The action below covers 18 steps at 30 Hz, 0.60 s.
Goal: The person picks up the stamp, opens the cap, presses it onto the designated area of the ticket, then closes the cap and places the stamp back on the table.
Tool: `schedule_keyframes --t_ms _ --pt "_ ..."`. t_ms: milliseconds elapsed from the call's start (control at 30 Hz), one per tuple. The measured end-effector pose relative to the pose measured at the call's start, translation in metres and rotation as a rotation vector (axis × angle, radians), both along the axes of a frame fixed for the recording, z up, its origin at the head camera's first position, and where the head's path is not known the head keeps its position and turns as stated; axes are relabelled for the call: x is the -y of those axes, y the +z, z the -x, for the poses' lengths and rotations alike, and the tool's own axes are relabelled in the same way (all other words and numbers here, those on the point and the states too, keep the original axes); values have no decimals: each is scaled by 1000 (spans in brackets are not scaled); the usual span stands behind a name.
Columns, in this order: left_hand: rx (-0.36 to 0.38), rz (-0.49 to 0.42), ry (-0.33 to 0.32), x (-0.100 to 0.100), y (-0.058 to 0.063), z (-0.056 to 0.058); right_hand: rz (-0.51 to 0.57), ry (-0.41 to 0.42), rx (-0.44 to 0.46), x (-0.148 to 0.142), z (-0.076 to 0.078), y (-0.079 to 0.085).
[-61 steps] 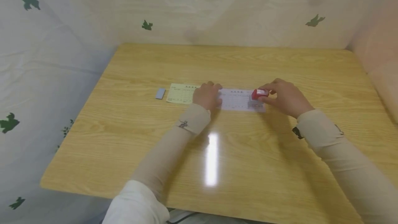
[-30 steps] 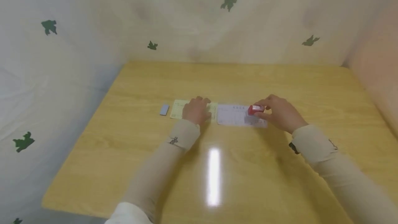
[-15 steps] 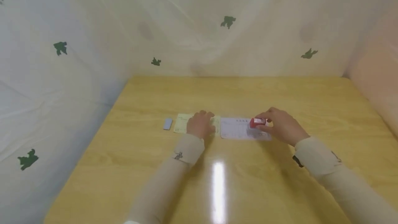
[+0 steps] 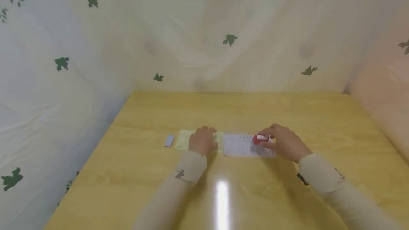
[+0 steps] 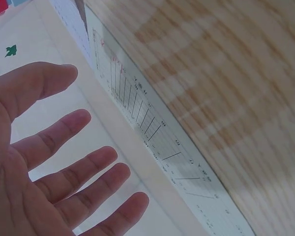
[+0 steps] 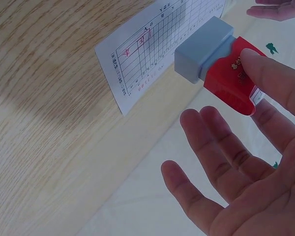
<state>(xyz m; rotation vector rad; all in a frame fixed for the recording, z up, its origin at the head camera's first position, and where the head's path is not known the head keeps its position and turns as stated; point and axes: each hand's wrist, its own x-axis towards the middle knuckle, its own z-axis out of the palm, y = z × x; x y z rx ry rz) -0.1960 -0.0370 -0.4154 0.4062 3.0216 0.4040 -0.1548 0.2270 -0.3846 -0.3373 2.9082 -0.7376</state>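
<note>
My right hand (image 4: 285, 143) pinches a red stamp (image 6: 233, 81) with a grey base between thumb and fingers, its other fingers spread loosely. The stamp overlaps the right part of a whitish printed form (image 4: 236, 145) in the head view; the right wrist view shows red marks on that form. My left hand (image 4: 202, 141), fingers apart and slightly bent, is over a pale yellow form (image 4: 183, 140) just left of the white one. In the left wrist view the yellow form (image 5: 137, 113) has printed lines and faint red marks, and the hand holds nothing.
A small flat grey-blue rectangular piece (image 4: 169, 141) lies left of the yellow form. The wooden table (image 4: 127, 173) ends at a pale cloth backdrop (image 4: 188, 45) with green bird prints at the back and sides. A light reflection glares on the front of the tabletop.
The head view has tilted up, so the table sits lower in it. My left hand has shifted left from between the forms onto the yellow one. My right hand keeps the stamp over the white form.
</note>
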Motion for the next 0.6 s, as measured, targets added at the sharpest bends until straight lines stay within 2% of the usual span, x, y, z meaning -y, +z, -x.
schedule_keyframes --t_ms 167,400,600 --pt "-31 -23 4 2 -4 -1 -7 6 -29 2 -1 -2" --pt "-72 -61 28 12 -18 -6 -2 45 -20 9 4 -13" --pt "-92 -84 18 14 -18 3 1 44 -58 9 14 -16"
